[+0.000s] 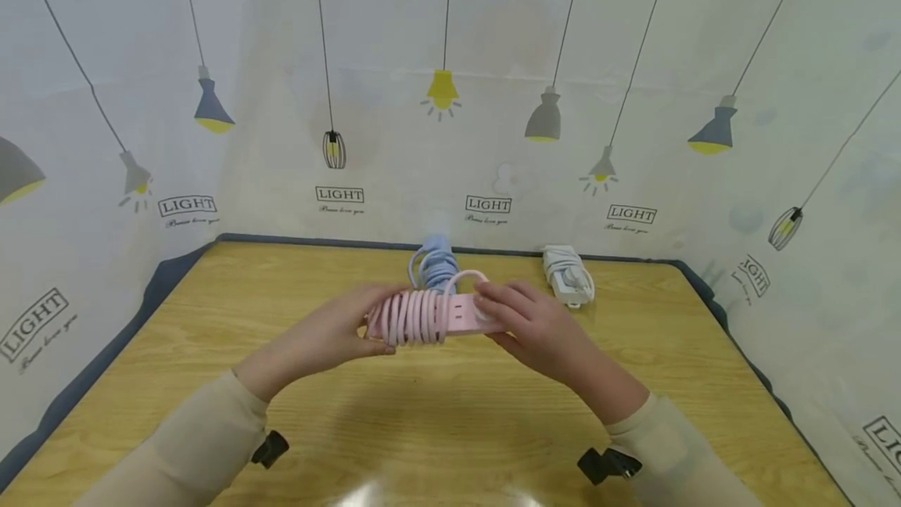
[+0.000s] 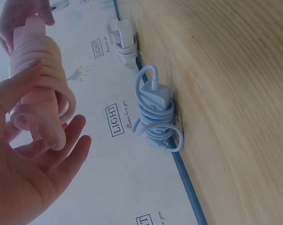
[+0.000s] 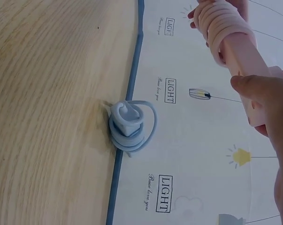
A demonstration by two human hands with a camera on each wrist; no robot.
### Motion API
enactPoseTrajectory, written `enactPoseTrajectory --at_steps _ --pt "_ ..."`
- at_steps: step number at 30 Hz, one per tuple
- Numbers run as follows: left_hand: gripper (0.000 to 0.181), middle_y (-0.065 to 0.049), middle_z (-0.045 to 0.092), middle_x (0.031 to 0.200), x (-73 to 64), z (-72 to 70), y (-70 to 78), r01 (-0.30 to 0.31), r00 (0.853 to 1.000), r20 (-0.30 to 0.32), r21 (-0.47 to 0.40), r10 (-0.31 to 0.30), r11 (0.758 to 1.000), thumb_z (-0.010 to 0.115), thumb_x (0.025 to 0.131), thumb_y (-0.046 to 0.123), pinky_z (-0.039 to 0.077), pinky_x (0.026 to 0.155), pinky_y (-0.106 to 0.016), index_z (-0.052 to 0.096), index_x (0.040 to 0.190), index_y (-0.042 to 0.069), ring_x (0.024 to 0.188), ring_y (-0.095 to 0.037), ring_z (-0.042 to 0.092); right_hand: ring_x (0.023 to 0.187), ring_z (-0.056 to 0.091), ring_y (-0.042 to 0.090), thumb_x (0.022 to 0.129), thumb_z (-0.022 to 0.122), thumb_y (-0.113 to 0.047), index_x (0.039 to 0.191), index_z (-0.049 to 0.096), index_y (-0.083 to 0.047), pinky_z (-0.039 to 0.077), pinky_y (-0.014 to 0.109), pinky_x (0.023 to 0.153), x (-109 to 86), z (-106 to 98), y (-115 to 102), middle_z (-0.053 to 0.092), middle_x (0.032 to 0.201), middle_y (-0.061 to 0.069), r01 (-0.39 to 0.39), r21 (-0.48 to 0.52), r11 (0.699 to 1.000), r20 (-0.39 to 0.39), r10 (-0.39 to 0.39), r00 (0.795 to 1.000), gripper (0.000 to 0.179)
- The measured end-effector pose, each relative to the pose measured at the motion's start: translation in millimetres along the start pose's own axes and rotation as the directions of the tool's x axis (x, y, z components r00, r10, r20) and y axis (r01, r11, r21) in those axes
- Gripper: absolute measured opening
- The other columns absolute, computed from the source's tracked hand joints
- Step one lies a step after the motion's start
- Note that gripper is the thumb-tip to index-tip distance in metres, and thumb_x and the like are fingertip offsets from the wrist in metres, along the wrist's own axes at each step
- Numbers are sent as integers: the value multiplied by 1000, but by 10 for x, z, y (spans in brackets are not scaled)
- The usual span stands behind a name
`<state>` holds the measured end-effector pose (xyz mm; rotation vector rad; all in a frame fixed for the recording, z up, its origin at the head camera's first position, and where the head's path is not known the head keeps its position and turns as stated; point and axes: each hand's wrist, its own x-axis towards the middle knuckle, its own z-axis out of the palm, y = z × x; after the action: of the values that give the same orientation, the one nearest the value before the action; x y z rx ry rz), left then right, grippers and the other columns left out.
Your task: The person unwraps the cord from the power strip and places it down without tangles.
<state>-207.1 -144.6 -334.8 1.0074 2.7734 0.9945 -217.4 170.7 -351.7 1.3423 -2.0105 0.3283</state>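
Observation:
A pink power strip [image 1: 459, 314] with its cord wound round one half is held up above the table between both hands. My left hand [image 1: 345, 327] grips the corded end, thumb on the near side; in the left wrist view its other fingers [image 2: 68, 161] spread under the loops. The bare socket end is gripped by my right hand [image 1: 535, 327], thumb [image 3: 249, 86] pressed along the strip in the right wrist view. A short loop of cord arches up to the plug, partly hidden by the right fingers.
On the wooden table [image 1: 338, 421], a blue power strip [image 1: 436, 264] with wound cord lies at the back edge, behind the pink one. Right of it lies a white power strip [image 1: 566, 276], also wrapped. A lamp-printed cloth [image 1: 394, 100] stands round the back and sides.

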Motion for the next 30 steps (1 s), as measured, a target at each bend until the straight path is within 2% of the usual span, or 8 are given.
enactPoseTrajectory --at_steps 3,7,9,12,16,19,24,30 --pt "81 -15 50 137 13 0 -14 86 996 -27 -76 -88 993 79 83 17 48 93 -45 34 149 6 117 -29 55 103 60 27 80 81 -12 124 62 -1 54 37 84 8 -35 -1 60 129 12 -10 -14 1000 -10 10 1000 49" --pt "84 -18 51 134 26 -2 -60 191 978 -61 -129 -200 973 77 86 22 52 84 -41 27 152 6 103 -25 60 106 60 29 92 70 -18 123 62 1 54 38 86 4 -68 12 60 127 14 -34 -25 999 -34 33 999 37" --pt "80 -19 51 133 27 -3 -89 234 966 -77 -136 -246 963 75 88 25 52 85 -42 29 151 7 102 -26 60 105 61 29 90 72 -16 122 62 2 54 38 85 -3 -80 21 61 126 14 -52 -37 998 -49 50 998 37" --pt "74 -20 54 130 30 7 -122 287 949 -96 -139 -302 948 73 89 27 53 82 -44 34 148 6 103 -29 60 103 61 30 81 80 -11 120 63 2 54 39 84 -14 -99 31 61 125 14 -92 -64 994 -70 88 994 45" --pt "74 -18 56 128 54 62 -109 358 924 -91 -128 -371 925 71 89 36 54 78 -43 36 147 5 106 -31 60 103 62 31 74 84 -11 118 63 2 54 42 84 -24 -102 42 62 125 15 -147 -90 985 -114 136 984 51" --pt "77 -17 57 127 92 133 -56 368 922 -87 -97 -376 925 72 88 41 54 78 -43 38 147 5 106 -30 61 101 62 33 74 84 -12 116 62 3 54 44 82 -22 -91 47 62 123 15 -176 -99 979 -155 160 975 50" --pt "72 -13 60 124 204 260 72 325 939 -92 -73 -331 943 71 88 43 52 83 -43 44 145 8 104 -27 61 101 62 33 73 83 -13 116 62 4 54 44 81 10 -41 48 62 122 16 -233 -108 966 -212 207 955 51" --pt "75 -10 61 123 325 365 202 306 943 -71 -195 -325 932 72 87 41 53 82 -42 40 148 12 105 -25 60 102 62 34 71 85 -11 115 64 4 53 45 83 76 38 26 62 121 17 -292 -91 952 -251 262 932 51"
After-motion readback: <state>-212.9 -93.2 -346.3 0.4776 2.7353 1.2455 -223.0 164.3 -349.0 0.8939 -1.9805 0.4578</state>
